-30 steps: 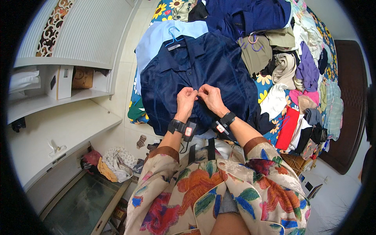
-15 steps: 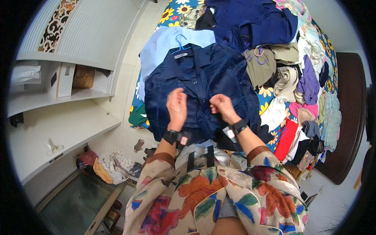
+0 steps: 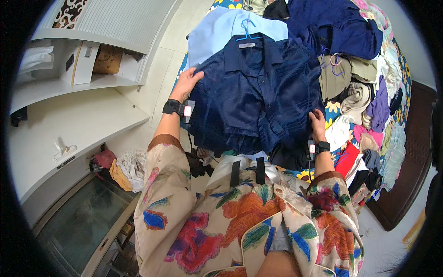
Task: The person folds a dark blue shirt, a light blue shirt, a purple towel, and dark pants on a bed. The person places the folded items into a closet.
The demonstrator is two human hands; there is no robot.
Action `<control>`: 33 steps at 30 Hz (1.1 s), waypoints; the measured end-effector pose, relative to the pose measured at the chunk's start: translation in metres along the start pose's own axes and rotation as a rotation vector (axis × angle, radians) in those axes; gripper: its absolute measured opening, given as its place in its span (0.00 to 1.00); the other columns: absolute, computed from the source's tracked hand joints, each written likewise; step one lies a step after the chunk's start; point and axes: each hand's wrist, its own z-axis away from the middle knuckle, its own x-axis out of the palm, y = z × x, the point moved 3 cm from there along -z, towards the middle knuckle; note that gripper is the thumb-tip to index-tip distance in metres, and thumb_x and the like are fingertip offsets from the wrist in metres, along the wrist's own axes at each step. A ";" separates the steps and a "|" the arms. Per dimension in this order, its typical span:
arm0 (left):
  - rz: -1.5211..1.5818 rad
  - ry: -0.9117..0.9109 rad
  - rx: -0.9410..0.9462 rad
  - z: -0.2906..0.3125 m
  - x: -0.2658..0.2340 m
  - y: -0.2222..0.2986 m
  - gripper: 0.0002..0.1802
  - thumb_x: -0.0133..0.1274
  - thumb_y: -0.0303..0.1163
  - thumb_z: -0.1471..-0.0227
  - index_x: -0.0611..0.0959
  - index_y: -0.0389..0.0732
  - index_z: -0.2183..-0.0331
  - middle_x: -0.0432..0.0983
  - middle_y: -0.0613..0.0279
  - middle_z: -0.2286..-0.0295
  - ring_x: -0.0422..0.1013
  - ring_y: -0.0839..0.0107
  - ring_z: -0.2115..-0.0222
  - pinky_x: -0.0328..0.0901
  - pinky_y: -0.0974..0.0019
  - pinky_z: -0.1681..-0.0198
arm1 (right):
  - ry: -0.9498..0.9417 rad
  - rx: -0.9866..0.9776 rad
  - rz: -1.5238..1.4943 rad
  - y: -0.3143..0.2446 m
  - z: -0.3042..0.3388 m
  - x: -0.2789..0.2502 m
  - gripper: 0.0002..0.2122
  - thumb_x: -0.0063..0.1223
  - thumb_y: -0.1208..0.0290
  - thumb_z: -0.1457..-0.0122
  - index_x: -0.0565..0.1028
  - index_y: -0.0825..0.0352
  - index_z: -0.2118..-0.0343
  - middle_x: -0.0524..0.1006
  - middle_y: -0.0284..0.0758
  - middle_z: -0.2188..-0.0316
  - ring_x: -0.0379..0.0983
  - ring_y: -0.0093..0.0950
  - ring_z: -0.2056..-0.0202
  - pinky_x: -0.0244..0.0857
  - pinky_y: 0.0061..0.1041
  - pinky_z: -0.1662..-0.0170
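A dark navy shirt (image 3: 244,101) with a collar and front buttons lies face up on the bed, a blue hanger (image 3: 247,30) standing out of its neck. At its left shoulder edge, my left hand (image 3: 185,84) is closed on the cloth. My right hand (image 3: 317,123) pinches the shirt's right edge, lower down near the sleeve. Under and beyond the shirt spreads a light blue garment (image 3: 212,32). Both wrists wear black straps with small devices.
More dark blue clothes (image 3: 346,27) lie at the far right. Khaki garments (image 3: 333,76), a purple one (image 3: 379,104) and a red one (image 3: 347,159) are heaped along the bed's right side. White open shelving (image 3: 83,122) stands left, with a clothes pile (image 3: 131,171) below.
My hands have parted from the shirt's middle to its two side edges and taken hold there. The view has shifted, so the bed sits further right.
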 end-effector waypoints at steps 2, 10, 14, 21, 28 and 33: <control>-0.094 0.062 0.045 -0.001 -0.005 -0.004 0.20 0.56 0.38 0.45 0.77 0.33 0.56 0.75 0.62 0.63 0.69 0.74 0.62 0.63 0.71 0.56 | 0.029 -0.131 0.112 0.000 0.011 -0.006 0.21 0.58 0.67 0.44 0.71 0.70 0.49 0.75 0.41 0.56 0.72 0.31 0.57 0.65 0.26 0.51; -0.165 -0.217 -0.114 0.068 0.001 -0.037 0.42 0.65 0.41 0.54 0.66 0.35 0.42 0.68 0.56 0.46 0.64 0.64 0.48 0.57 0.62 0.42 | -0.144 -0.447 0.470 -0.024 0.060 0.029 0.28 0.55 0.58 0.43 0.64 0.66 0.42 0.64 0.46 0.42 0.56 0.44 0.41 0.51 0.38 0.39; -0.181 -0.180 -0.294 0.135 0.003 -0.085 0.35 0.64 0.35 0.53 0.71 0.37 0.45 0.72 0.60 0.49 0.66 0.69 0.50 0.58 0.63 0.43 | -0.227 -0.560 0.500 -0.032 0.074 0.034 0.38 0.59 0.52 0.47 0.56 0.62 0.36 0.56 0.48 0.38 0.52 0.47 0.38 0.47 0.41 0.37; -0.184 -0.060 -0.327 0.247 0.028 -0.147 0.21 0.57 0.39 0.45 0.78 0.38 0.53 0.78 0.67 0.62 0.70 0.76 0.61 0.64 0.68 0.53 | -0.264 -0.964 0.876 -0.029 0.119 0.039 0.43 0.68 0.65 0.59 0.58 0.46 0.37 0.51 0.40 0.34 0.47 0.46 0.35 0.44 0.63 0.40; -0.083 0.390 -0.030 0.332 0.049 -0.066 0.23 0.46 0.42 0.37 0.73 0.36 0.48 0.74 0.65 0.58 0.68 0.76 0.58 0.61 0.71 0.49 | -0.104 -1.052 0.691 -0.018 0.091 0.015 0.26 0.56 0.82 0.56 0.73 0.63 0.50 0.70 0.43 0.47 0.66 0.41 0.48 0.62 0.36 0.47; 0.201 0.284 0.183 0.355 0.066 -0.022 0.22 0.47 0.44 0.38 0.74 0.35 0.53 0.75 0.63 0.58 0.70 0.77 0.61 0.64 0.71 0.53 | -0.042 -1.014 0.507 -0.009 0.091 -0.014 0.15 0.53 0.78 0.51 0.76 0.65 0.58 0.73 0.37 0.62 0.68 0.39 0.57 0.65 0.36 0.54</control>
